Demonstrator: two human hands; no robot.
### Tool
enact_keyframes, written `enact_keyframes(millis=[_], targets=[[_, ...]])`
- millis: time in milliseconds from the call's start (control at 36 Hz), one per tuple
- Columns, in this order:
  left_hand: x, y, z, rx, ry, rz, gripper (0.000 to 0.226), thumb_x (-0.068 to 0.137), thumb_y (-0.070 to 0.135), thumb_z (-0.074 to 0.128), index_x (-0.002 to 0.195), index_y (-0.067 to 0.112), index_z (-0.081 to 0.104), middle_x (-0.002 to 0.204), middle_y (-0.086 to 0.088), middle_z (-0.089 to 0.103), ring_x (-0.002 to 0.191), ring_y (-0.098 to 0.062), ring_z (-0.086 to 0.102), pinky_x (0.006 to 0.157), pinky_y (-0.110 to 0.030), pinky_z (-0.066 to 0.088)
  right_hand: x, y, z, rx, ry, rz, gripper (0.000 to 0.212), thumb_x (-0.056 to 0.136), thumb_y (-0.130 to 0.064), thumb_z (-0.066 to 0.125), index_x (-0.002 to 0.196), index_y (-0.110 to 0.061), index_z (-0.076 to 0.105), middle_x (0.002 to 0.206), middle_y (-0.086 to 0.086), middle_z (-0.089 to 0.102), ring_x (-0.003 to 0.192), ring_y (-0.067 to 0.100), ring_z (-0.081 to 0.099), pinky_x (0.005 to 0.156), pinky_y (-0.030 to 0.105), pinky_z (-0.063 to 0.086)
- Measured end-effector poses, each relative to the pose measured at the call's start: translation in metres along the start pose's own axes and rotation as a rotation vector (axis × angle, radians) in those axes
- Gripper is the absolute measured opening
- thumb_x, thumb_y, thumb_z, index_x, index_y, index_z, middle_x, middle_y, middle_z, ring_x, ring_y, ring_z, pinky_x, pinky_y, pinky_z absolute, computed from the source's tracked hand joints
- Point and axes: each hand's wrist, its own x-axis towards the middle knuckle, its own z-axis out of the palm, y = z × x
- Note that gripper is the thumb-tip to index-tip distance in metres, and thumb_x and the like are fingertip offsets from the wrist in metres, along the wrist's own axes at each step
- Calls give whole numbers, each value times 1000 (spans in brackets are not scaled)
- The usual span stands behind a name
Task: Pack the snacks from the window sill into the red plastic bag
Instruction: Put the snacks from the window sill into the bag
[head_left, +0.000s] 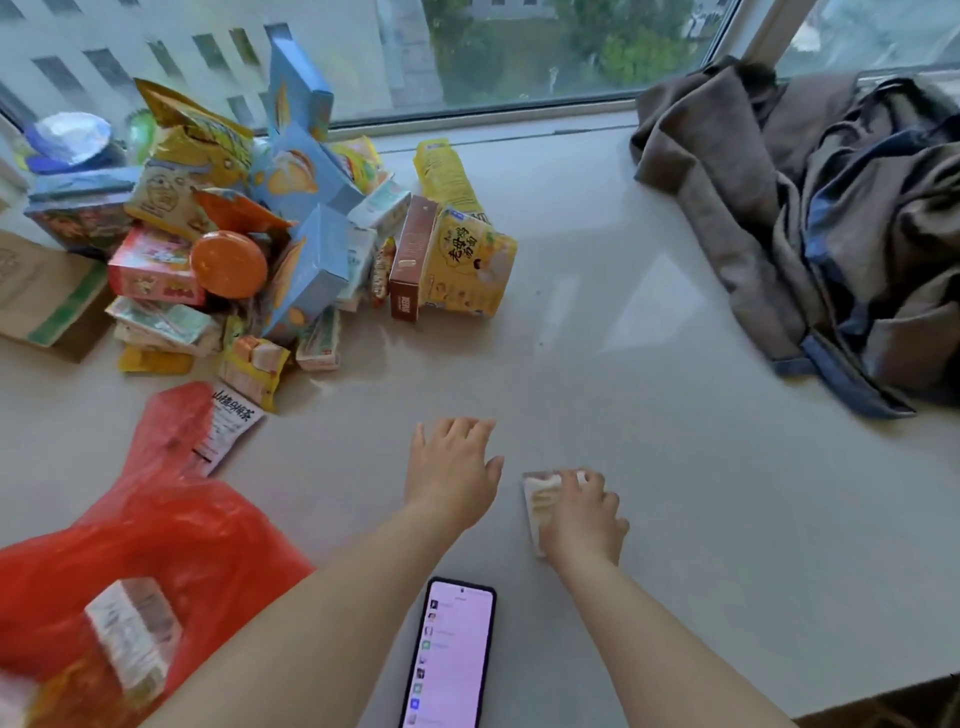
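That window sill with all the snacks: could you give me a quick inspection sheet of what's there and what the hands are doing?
Surface: pale stone window sill, glossy, reflecting the window.
Job's things: heap of boxed and bagged snacks at far left; crumpled red plastic bag near left, with packets showing inside.
Clutter: lit black smartphone near the edge; brown and blue clothes piled right; brown cardboard box far left.
Hands: left hand open, fingers spread above the sill; right hand grips a small pale snack packet.
Cables: nothing seen.
Surroundings: window glass, buildings and trees outside.
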Motion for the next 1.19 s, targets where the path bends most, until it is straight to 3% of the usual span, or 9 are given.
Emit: enact_keyframes(millis=[139, 250, 306, 389, 528, 750, 972, 1194], targets=[[7, 6, 10, 8, -25, -66, 48, 99, 41, 33, 145, 28, 28, 147, 8, 35, 136, -18, 27, 114, -42, 17, 19, 9, 9, 19, 3, 1, 65, 86, -22, 59, 141, -28, 25, 136, 5, 29, 117, 27, 40, 89, 33, 43], [11, 3, 10, 11, -25, -117, 48, 99, 42, 32, 145, 27, 28, 148, 7, 35, 136, -19, 27, 114, -41, 16, 34, 4, 3, 157, 13, 63, 61, 95, -12, 42, 148, -21, 14, 131, 11, 36, 110, 31, 51, 92, 35, 42], [11, 0, 8, 5, -27, -139, 49, 99, 42, 32, 145, 27, 28, 148, 7, 34, 136, -19, 27, 114, -41, 15, 40, 1, 0, 168, 24, 62, 47, 96, -11, 37, 141, -15, 27, 127, 12, 47, 110, 30, 55, 92, 36, 43], [11, -8, 0, -4, -15, -168, 48, 99, 42, 32, 145, 27, 28, 147, 6, 35, 136, -19, 28, 115, -42, 16, 41, -8, -11, 84, 9, -8, 23, 93, -12, 41, 115, -15, 47, 115, 9, 63, 108, 28, 59, 91, 35, 44], [6, -34, -20, -16, 50, -238, 47, 98, 42, 33, 143, 27, 32, 144, 4, 40, 132, -20, 33, 112, -40, 22, 32, -43, -38, 104, -65, -163, 26, 88, -15, 46, 105, -13, 65, 112, 12, 66, 107, 30, 60, 84, 30, 45], [-14, -104, -50, -21, 118, -362, 48, 97, 41, 36, 143, 25, 34, 143, 1, 42, 131, -21, 34, 109, -40, 24, 9, -123, -52, 252, -107, -291, 21, 82, -12, 50, 94, -11, 67, 102, 16, 68, 98, 35, 60, 76, 32, 47], [-22, -185, -60, -59, 101, -390, 49, 95, 33, 42, 142, 20, 34, 141, -2, 40, 130, -24, 38, 110, -40, 24, -12, -202, -39, 335, -55, -397, 17, 84, -11, 50, 90, -9, 65, 94, 12, 66, 79, 29, 54, 62, 28, 38], [-18, -265, -62, -66, -28, -405, 48, 95, 24, 44, 141, 16, 35, 138, -9, 42, 123, -30, 45, 100, -37, 34, -7, -292, -28, 247, 63, -529, 21, 87, -17, 49, 97, -7, 65, 110, 11, 52, 107, 31, 48, 72, 33, 40]])
